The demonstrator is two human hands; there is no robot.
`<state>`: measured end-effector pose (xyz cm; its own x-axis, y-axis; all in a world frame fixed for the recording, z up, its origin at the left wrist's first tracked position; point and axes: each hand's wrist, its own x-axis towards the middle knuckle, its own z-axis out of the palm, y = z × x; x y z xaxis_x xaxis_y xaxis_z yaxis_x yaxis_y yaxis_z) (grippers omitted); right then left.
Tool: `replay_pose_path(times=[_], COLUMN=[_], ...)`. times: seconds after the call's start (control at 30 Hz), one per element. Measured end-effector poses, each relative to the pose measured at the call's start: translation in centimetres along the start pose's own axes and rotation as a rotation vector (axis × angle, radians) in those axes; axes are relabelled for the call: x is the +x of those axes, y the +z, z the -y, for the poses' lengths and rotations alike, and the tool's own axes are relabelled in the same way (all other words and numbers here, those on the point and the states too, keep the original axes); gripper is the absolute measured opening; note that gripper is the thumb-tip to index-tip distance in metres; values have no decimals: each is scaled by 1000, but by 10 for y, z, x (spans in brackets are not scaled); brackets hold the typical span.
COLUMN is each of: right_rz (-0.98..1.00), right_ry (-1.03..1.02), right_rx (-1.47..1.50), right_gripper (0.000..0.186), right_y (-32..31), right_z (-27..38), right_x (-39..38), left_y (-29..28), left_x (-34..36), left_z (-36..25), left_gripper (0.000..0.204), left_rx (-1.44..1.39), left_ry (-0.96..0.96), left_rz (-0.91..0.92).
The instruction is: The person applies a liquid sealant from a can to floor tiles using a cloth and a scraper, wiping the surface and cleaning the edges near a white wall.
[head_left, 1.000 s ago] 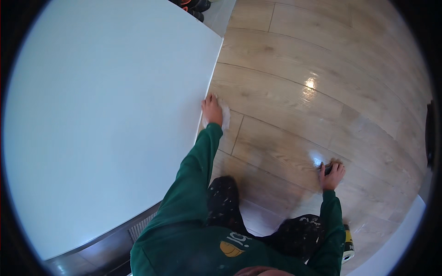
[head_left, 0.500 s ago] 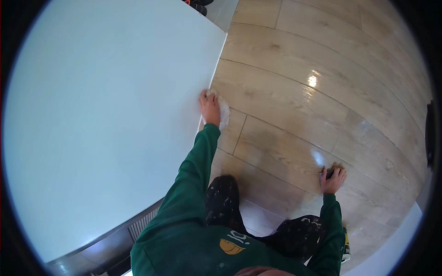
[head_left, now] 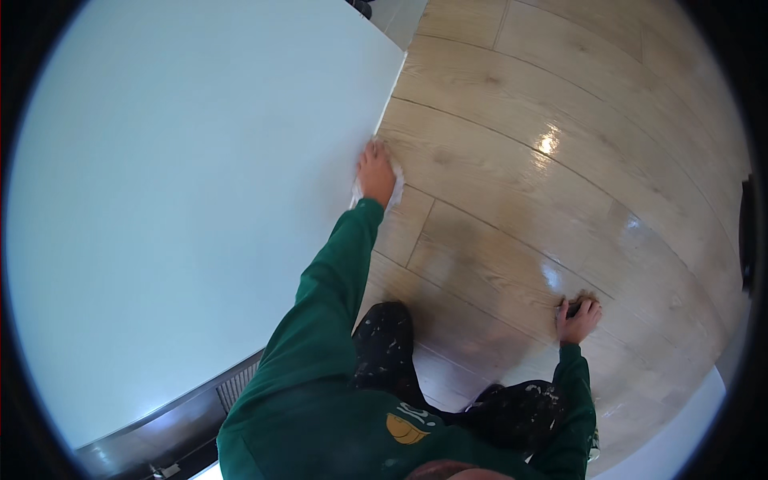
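largest of all, we have a smooth white panel filling the left half of our view, its edge meeting a floor of wood-look planks along a thin pale line. the planks are glossy, and we see a warm glare and smaller bluish ones on them. our green sweatshirt and dark, white-flecked trousers take up the lower part. a grey metallic strip with a ribbed grille borders the panel at lower left, and a pale curved surface lies at lower right.

our left hand is laid along the seam of panel and floor, fingers close together over a white cloth that shows on both sides; we cannot tell whether the fingers pinch it. our right hand is well apart on the planks, thumb and fingers curled around a dark object.

beside the right sleeve we catch a sliver of a rounded container; the sleeve hides the rest, so its contents stay unknown to us. the dark object is mostly covered by our fingers, and the brownish patch just beyond them is blurred. a dark item at the top is cut off.
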<state>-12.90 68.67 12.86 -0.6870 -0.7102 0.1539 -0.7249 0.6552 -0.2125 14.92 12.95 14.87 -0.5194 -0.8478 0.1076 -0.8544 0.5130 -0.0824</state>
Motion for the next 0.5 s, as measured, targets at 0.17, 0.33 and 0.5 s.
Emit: replay_pose_path(times=[0.17, 0.33, 0.5], right_rz=[66, 70, 119], right_ry=[57, 50, 109], right_rx=[70, 56, 83], right_gripper=[52, 52, 50], right_y=[1, 8, -2], right_z=[3, 8, 3], right_x=[-2, -2, -4], left_y=[11, 7, 14], left_x=[25, 71, -3], left_z=[-8, -20, -5], left_gripper=[48, 48, 48], left_rx=[18, 28, 29], left_ry=[18, 61, 128], left_rz=[7, 45, 9])
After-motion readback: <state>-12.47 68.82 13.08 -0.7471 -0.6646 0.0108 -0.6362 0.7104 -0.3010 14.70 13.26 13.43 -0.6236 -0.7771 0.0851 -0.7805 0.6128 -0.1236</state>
